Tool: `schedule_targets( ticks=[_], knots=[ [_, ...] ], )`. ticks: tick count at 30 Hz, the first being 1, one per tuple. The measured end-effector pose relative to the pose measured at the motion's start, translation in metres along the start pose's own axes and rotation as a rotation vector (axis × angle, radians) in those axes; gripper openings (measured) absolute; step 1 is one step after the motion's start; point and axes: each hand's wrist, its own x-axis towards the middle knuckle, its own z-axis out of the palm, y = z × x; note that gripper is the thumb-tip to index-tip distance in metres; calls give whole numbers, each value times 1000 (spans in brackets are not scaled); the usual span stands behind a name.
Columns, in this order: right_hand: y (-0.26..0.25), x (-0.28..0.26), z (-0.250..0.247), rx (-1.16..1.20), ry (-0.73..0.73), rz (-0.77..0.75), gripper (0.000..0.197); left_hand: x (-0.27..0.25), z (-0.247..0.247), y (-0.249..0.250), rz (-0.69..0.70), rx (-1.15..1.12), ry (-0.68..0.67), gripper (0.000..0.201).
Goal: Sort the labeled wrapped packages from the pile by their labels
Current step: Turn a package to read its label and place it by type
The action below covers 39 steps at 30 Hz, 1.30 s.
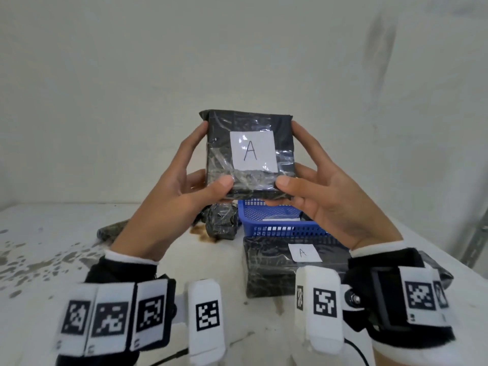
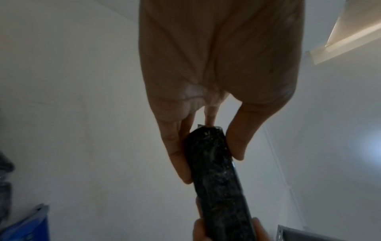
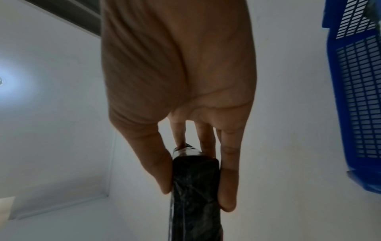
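Observation:
A black wrapped package (image 1: 224,146) with a white label marked A (image 1: 253,151) is held upright in the air, above the table. My left hand (image 1: 184,178) grips its left edge, thumb on the front and fingers behind. My right hand (image 1: 317,186) grips its right edge the same way. The left wrist view shows the package (image 2: 216,171) edge-on between thumb and fingers, and so does the right wrist view, where the package (image 3: 195,187) is also seen end-on. A second black package (image 1: 269,270) labeled A (image 1: 303,252) lies flat on the table near my right wrist.
A blue mesh basket (image 1: 277,223) stands behind the flat package, with something white in it. Left of the basket lie a crumpled black package (image 1: 220,223) and a flat dark one (image 1: 111,229). The white table (image 1: 52,247) is stained; a white wall rises behind.

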Motion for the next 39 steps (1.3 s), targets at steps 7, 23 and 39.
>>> schedule_targets(
  ticks=[7, 23, 39],
  knots=[
    [22, -9, 6, 9, 70, -8, 92, -11, 9, -25, 79, -8, 99, 68],
    [44, -21, 28, -106, 231, -25, 78, -19, 10, -48, 52, -52, 179, 55],
    [50, -22, 40, -128, 339, -127, 80, -21, 25, -44, 134, -22, 185, 58]
  ],
)
